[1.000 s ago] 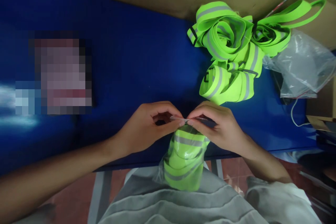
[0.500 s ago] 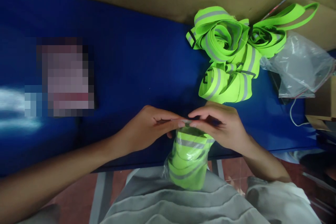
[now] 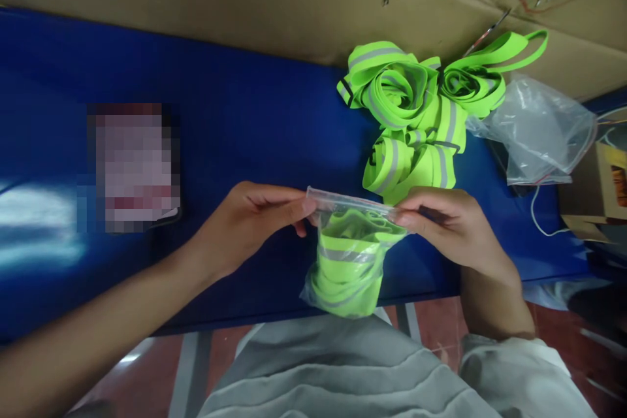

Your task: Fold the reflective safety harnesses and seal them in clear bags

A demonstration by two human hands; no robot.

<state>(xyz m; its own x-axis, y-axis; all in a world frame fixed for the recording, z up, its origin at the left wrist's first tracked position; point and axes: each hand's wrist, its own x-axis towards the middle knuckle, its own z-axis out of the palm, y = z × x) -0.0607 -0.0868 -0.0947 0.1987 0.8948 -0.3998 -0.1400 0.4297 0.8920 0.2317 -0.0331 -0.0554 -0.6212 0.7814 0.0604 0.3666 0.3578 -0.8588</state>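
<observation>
A clear zip bag (image 3: 353,199) hangs over the table's near edge, its top strip stretched between my two hands. Inside it sits a folded neon-green reflective strap (image 3: 349,274) with grey stripes. My left hand (image 3: 267,219) pinches the left end of the bag's top between thumb and fingers. At the right end, my right hand (image 3: 441,222) pinches the same strip. Just beyond my right hand lies a pile of loose neon-green reflective straps (image 3: 404,104), coiled and fitted with black buckles.
Clear plastic bags (image 3: 539,127) lie right of the strap pile, over a dark object. A white cable (image 3: 539,215) and an open cardboard box (image 3: 588,189) are at the right. A blurred-out rectangular item (image 3: 137,166) lies left on the blue table (image 3: 255,117). Brown cardboard (image 3: 220,6) borders the back.
My hands have moved apart from the middle of the bag's top to its two ends, so the strip is now spread straight. The camera view has shifted slightly.
</observation>
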